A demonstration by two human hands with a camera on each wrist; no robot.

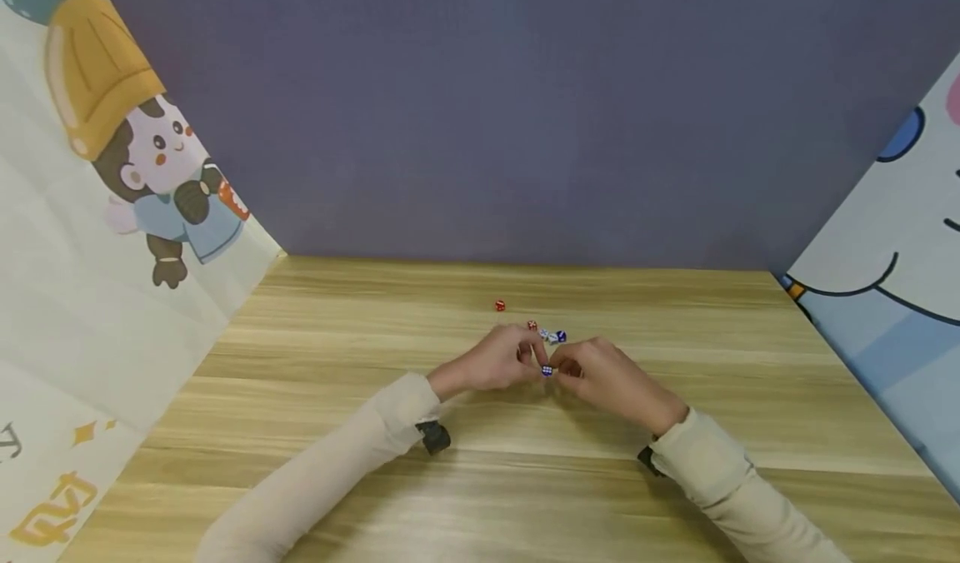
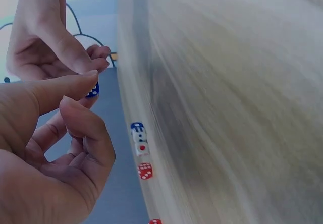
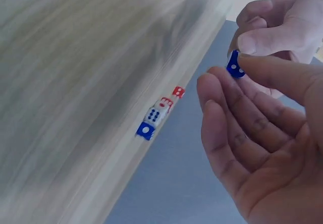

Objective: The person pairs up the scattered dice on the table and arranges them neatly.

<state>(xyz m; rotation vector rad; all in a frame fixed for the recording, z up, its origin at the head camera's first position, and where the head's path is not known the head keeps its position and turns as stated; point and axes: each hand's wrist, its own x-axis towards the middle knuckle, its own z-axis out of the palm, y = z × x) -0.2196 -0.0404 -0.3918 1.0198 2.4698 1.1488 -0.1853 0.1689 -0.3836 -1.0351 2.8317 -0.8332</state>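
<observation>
Die spot: I've got a blue die (image 1: 547,371) at the meeting point of both hands, up off the table, with wall behind it in both wrist feeds.
Left hand (image 1: 495,361): fingertips pinching that die.
Right hand (image 1: 618,386): pinching it too, from the other side; can't tell which one really carries it.
Die vs row: this is what I'd steer by: the row lies ahead of the held die, farther from the person.
Row, left to right: red die (image 1: 532,326), two white dice (image 1: 552,337), second blue die (image 1: 562,336).
Axis: the held one's a cube, so no long axis; the row slants, red end farther out.
Nearer hand: left for the red end, right for the blue end, imo.
Stray: a loose red die (image 1: 500,306), off beyond the row's left end.
Surface: wood-grain table (image 1: 510,496), looks flat.
Room: plain greyish-purple back wall (image 1: 525,113), cartoon-printed panels (image 1: 45,296) both sides.
</observation>
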